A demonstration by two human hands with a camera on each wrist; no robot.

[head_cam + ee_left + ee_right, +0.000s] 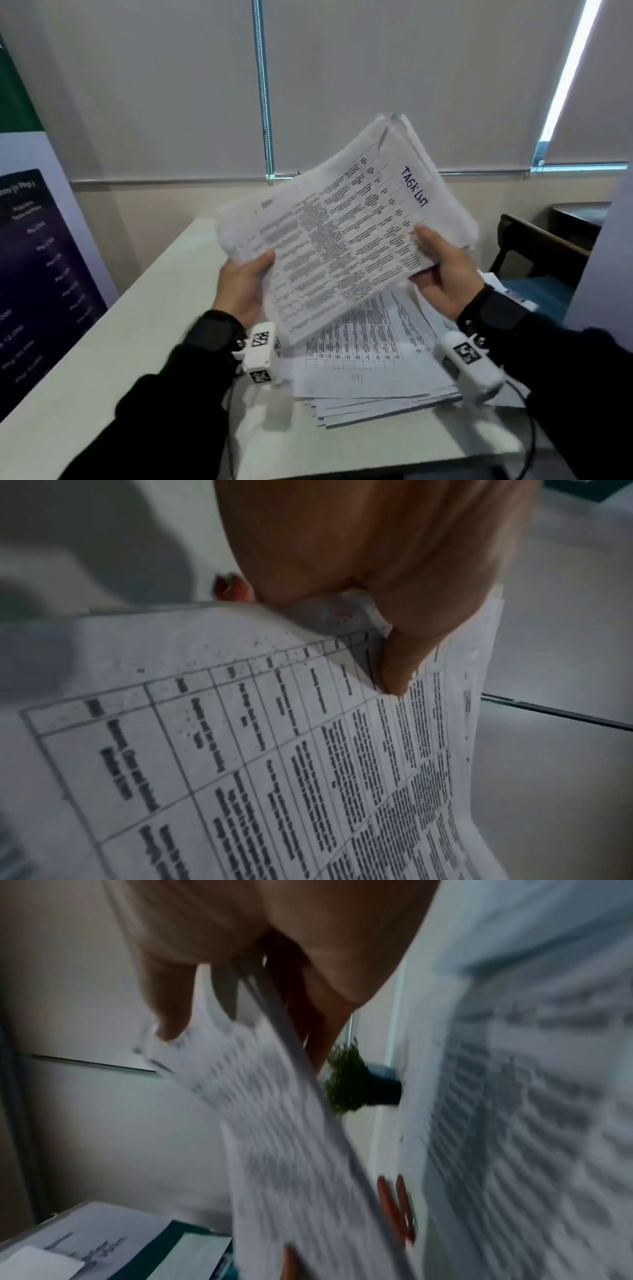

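A thick bundle of printed sheets (pixel 346 236), its top page a table with "TASK LIST" handwritten in blue, is held up in the air above the white table (pixel 102 359). My left hand (pixel 245 284) grips its near left edge, thumb on top (pixel 394 666). My right hand (pixel 445 270) grips the near right edge, thumb on the page and fingers beneath (pixel 308 1020). The same bundle (pixel 274 750) fills the left wrist view and shows blurred (pixel 284 1137) in the right wrist view. A second pile of printed sheets (pixel 373 359) lies on the table below my hands.
A dark printed banner (pixel 37 274) stands at the left. Closed roller blinds (pixel 342 75) cover the window behind the table. A dark wooden chair (pixel 537 257) sits at the right. A small potted plant (pixel 356 1080) appears in the right wrist view.
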